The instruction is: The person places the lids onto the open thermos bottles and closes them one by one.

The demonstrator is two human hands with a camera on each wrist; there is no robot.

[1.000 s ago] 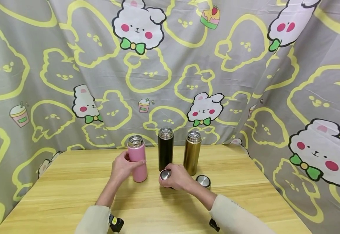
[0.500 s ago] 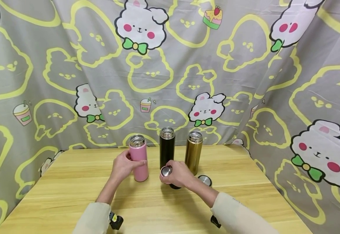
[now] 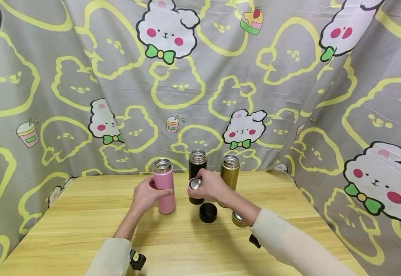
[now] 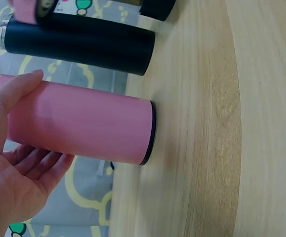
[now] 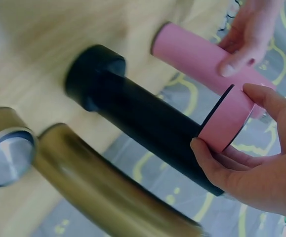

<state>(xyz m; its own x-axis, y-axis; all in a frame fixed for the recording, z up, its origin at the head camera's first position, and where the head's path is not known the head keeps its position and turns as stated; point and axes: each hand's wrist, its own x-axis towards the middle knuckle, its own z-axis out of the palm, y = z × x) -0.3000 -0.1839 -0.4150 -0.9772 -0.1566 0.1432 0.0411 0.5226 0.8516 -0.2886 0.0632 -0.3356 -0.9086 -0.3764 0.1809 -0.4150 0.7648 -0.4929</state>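
Note:
My left hand (image 3: 148, 196) grips a pink thermos bottle (image 3: 164, 180) round its middle; the bottle stands upright, its steel mouth uncovered. In the left wrist view the thumb lies over the pink wall and the fingers pass behind it. My right hand (image 3: 211, 186) pinches a pink lid (image 5: 227, 119) between thumb and fingers, raised above the table in front of the black thermos bottle (image 3: 194, 172). The lid's steel top (image 3: 196, 183) faces up toward the head camera. Below the right hand, a black lid (image 3: 208, 212) sits on the table.
A gold thermos bottle (image 3: 230, 172), uncapped, stands right of the black one, partly behind the right hand. Its gold lid (image 3: 238, 219) lies in front, partly covered by the right forearm. The wooden table (image 3: 173, 245) ends at a patterned curtain (image 3: 193, 92).
My right hand has lifted the pink lid up off the low spot near the black lid, which is now fully visible. The left hand keeps its grip on the pink bottle.

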